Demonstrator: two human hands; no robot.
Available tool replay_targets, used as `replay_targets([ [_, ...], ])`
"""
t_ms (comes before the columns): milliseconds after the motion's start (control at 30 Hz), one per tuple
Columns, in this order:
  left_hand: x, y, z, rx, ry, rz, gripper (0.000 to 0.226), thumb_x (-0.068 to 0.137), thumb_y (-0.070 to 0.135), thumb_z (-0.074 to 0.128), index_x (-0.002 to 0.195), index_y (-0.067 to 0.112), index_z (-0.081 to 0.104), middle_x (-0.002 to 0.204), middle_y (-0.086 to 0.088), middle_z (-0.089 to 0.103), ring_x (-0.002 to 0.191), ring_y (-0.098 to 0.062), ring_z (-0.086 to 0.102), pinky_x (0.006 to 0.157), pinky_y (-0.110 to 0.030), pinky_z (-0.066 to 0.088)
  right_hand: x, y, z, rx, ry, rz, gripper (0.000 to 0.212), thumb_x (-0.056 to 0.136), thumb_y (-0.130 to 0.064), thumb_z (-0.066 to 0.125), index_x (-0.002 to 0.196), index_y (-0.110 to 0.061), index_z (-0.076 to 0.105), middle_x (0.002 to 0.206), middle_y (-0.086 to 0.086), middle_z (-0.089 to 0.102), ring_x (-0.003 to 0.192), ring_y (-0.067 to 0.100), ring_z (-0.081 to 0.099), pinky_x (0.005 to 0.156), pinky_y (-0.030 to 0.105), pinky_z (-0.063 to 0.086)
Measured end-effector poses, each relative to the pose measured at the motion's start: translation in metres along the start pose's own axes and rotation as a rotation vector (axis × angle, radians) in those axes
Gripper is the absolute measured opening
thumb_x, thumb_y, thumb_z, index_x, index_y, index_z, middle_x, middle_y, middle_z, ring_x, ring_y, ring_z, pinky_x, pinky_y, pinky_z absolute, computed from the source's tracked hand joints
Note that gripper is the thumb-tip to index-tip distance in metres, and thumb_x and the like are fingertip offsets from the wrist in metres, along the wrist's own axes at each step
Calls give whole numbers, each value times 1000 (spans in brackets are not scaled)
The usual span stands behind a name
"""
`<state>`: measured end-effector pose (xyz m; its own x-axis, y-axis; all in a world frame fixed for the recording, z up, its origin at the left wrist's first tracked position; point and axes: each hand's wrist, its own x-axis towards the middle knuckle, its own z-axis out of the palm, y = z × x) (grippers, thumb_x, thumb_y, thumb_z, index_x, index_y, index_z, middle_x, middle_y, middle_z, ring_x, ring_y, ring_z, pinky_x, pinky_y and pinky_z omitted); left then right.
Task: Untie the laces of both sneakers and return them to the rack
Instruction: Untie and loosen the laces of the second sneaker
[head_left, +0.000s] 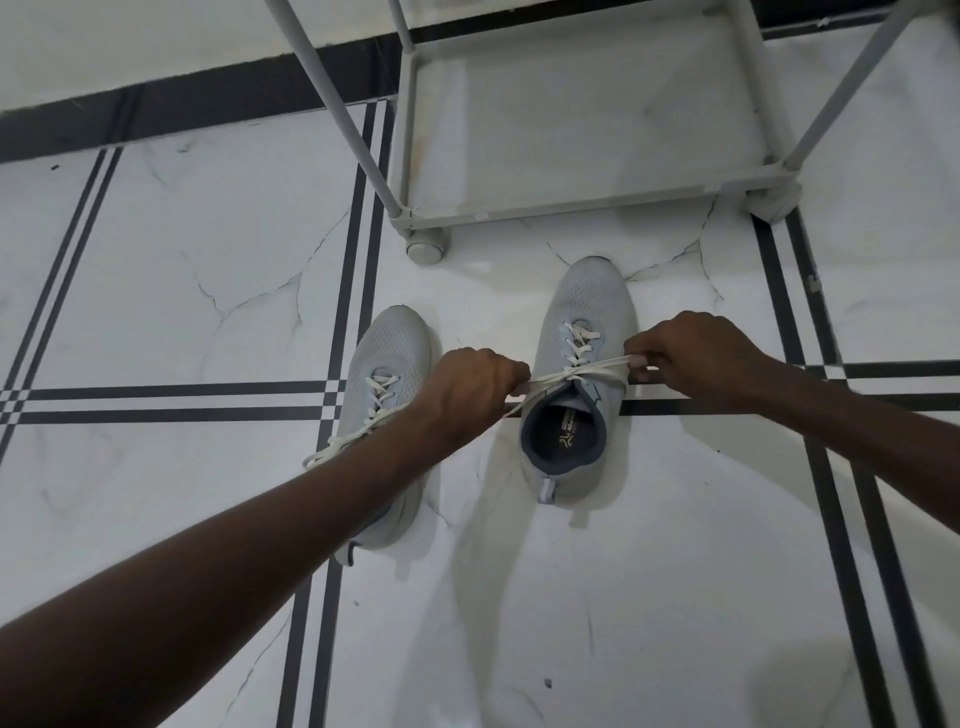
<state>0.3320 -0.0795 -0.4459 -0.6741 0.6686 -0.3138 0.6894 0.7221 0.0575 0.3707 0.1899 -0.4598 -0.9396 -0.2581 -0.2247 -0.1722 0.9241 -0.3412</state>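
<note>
Two light grey sneakers stand on the marble floor, toes pointing away from me. The right sneaker (576, 332) has its white laces (571, 373) stretched taut sideways across the tongue. My left hand (467, 387) pinches one lace end at the shoe's left side. My right hand (691, 356) pinches the other end at its right side. The left sneaker (387, 358) is partly hidden under my left forearm. Its laces (358, 434) lie loose, trailing off toward the left.
A grey metal shoe rack (582, 202) on castor wheels stands just beyond the sneakers, its lowest shelf bare. The white marble floor (156, 260) has black inlaid stripes. A dark skirting band runs along the wall at the top left.
</note>
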Motion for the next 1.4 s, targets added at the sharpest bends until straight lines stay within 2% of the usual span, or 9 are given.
replay_targets([
  [100, -9, -2, 8, 12, -9, 18, 26, 87, 10, 47, 103, 22, 64, 92, -7, 74, 82, -35, 67, 66, -39, 47, -1, 5, 5, -41, -34, -20, 24, 89, -18, 60, 67, -25, 54, 61, -10, 53, 62, 18, 49, 52, 27, 25],
  [233, -13, -9, 16, 11, -5, 44, 21, 87, 10, 49, 96, 21, 64, 84, -10, 73, 76, -38, 65, 59, -35, 37, -3, 8, 18, -156, -6, -38, 11, 87, -15, 62, 80, -23, 66, 76, -3, 70, 65, 20, 56, 51, 25, 22],
  [567, -22, -10, 24, -68, -32, 36, 26, 89, 10, 51, 101, 24, 69, 94, 1, 76, 84, -27, 70, 66, -30, 46, -9, 19, 34, -322, 23, -170, 34, 49, 14, 67, 71, -12, 63, 51, 4, 56, 38, 25, 52, 44, 23, 23],
  [733, -29, -15, 27, -38, -58, 19, 26, 93, 12, 49, 106, 21, 69, 98, -2, 77, 88, -28, 70, 66, -26, 33, -7, 16, 32, -293, 38, -147, 32, 52, 11, 70, 72, -13, 65, 52, 4, 59, 39, 26, 53, 45, 23, 22],
  [867, -28, -31, 29, -161, 71, -51, 18, 96, 28, 50, 100, 15, 62, 89, -8, 72, 81, -30, 69, 65, -35, 52, -10, -5, 35, -339, 101, -149, 16, 71, -4, 67, 85, -8, 60, 68, 11, 63, 60, 32, 57, 48, 31, 31],
  [1000, -16, -17, 17, -375, 128, -83, 69, 86, 66, 44, 133, 16, 52, 126, -7, 64, 113, -25, 58, 89, -41, 52, -14, -24, 32, -177, 257, -156, 42, 83, -26, 70, 115, -2, 61, 97, 16, 67, 86, 36, 59, 69, 45, 50],
  [1167, 4, 23, 15, -339, 96, -90, 35, 90, 38, 66, 116, 15, 64, 107, -8, 68, 98, -28, 63, 75, -36, 48, -4, -44, 41, 21, 157, -185, 24, 80, -17, 74, 98, -5, 63, 91, 13, 63, 83, 31, 54, 69, 41, 46],
  [1267, 3, 26, 13, -272, 147, -113, 24, 94, 35, 60, 106, 14, 62, 99, -7, 67, 86, -30, 64, 64, -33, 37, -5, -44, 36, 56, 136, -132, 10, 86, -7, 63, 93, -7, 57, 81, 14, 62, 72, 32, 54, 60, 40, 40],
  [1400, 6, 24, 7, -64, 88, -33, 22, 101, 32, 45, 106, 14, 57, 100, -9, 68, 84, -35, 66, 61, -35, 33, -10, -47, 40, -50, 51, -53, 20, 90, -5, 50, 108, -11, 53, 80, 12, 67, 68, 35, 60, 54, 33, 31],
])
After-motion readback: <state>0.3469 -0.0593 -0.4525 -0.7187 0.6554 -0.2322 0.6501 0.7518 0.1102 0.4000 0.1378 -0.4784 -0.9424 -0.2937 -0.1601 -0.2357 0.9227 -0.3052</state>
